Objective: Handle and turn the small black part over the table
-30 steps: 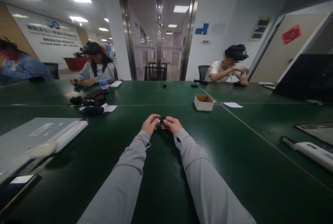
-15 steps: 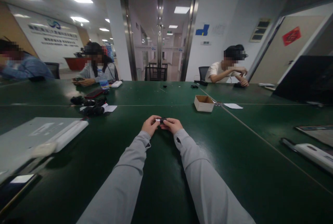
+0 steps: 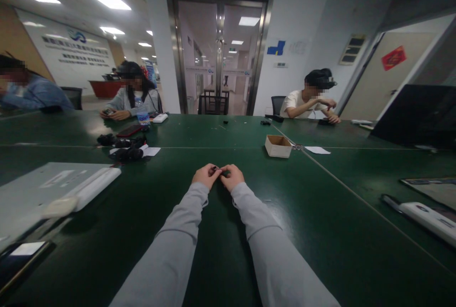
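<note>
My left hand (image 3: 205, 176) is closed around a small dark object (image 3: 213, 169), of which only a little shows between thumb and fingers. Its kind cannot be made out. My right hand (image 3: 232, 177) meets the left at the fingertips, thumb and index finger pinched on the same small piece. Both hands are a little above the green table (image 3: 228, 226), in the middle of the view. Most of the object is hidden by the fingers.
An open-topped pale box (image 3: 278, 149) stands beyond my right hand. Black gear (image 3: 128, 153) and papers lie left of centre. A grey flat device (image 3: 67, 178) and a phone (image 3: 26, 259) are at the left, a white device (image 3: 427, 216) at the right. Several people sit across.
Both hands have come closer together and tilted. The dark object with its silvery end, plainly visible between them before, is now mostly covered by fingers. The view has shifted slightly.
</note>
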A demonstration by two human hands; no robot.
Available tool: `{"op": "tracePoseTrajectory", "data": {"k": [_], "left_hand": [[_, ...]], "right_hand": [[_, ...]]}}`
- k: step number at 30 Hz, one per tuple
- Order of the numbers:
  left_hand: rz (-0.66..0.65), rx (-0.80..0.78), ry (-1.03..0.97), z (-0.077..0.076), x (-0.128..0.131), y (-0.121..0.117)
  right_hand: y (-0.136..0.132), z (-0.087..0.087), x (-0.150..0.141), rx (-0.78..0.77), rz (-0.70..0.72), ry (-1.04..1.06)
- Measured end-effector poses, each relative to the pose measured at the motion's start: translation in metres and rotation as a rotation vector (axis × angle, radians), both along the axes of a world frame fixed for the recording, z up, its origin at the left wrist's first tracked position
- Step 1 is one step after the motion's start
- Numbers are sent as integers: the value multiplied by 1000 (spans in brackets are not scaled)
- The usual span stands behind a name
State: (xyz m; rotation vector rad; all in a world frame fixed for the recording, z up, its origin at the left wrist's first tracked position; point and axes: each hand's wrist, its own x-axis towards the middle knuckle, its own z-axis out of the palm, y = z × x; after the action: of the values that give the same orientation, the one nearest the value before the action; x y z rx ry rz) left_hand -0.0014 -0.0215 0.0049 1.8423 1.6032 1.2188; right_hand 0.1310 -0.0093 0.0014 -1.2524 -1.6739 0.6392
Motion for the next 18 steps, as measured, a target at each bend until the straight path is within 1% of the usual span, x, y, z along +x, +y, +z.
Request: {"op": "tracePoseTrajectory", "data": {"k": [1,3,6,8,11,13,15,17,18], "left_hand": [[10,6,39,0,0,0],[13,22,112,1,1,-1],[-3,-11,125,2,5,-4],[-19,-66,92,2,8,-9],[-35,-109,88,1,14,-22],[-91,-90,155,4,15,-37],[-199,-63,284,11,11,-58],[-288,-86,429,23,-4,-84],[-294,-111,488,30,-17,-98]], "right_hand": [[0,1,0,-6,0,-7],[-2,2,0,-99,13,66],[-4,2,-3,-277,73,338],[-8,1,-4,-298,125,448],[-17,2,-1,-261,154,417],[-26,4,6,-275,167,399],[-38,7,18,-307,214,398],[-56,12,36,-330,277,382],[-66,15,48,-341,300,370]]}}
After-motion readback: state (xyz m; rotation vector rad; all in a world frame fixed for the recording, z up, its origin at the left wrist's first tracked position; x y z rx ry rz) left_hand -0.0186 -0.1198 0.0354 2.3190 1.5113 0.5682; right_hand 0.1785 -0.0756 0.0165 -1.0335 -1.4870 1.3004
